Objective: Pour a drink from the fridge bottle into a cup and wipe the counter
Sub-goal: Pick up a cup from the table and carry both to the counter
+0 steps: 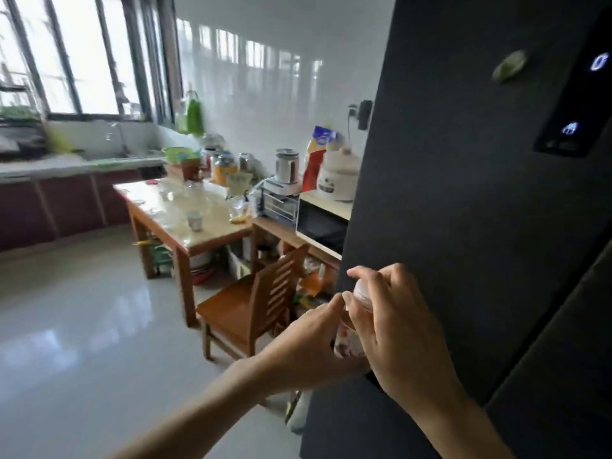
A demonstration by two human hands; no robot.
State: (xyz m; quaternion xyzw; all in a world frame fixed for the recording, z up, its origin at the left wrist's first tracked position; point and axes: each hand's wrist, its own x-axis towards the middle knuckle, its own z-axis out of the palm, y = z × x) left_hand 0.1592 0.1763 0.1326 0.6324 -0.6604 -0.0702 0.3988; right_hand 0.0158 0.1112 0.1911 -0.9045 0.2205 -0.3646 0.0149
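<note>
A small bottle (347,339) with a pale cap and a reddish patterned label is held upright in front of the dark fridge (463,193). My left hand (308,339) wraps the bottle's body from the left. My right hand (394,319) grips the cap from above, fingers curled over it. Most of the bottle is hidden by both hands. A small white cup (194,221) stands on the wooden table (212,238) across the room, near its front edge.
A wooden chair (251,303) stands between me and the table. The table's back holds jars, a green bowl and glassware. A microwave (323,225), toaster oven and rice cooker sit on a shelf beside the fridge. A sink counter (66,164) runs under the windows.
</note>
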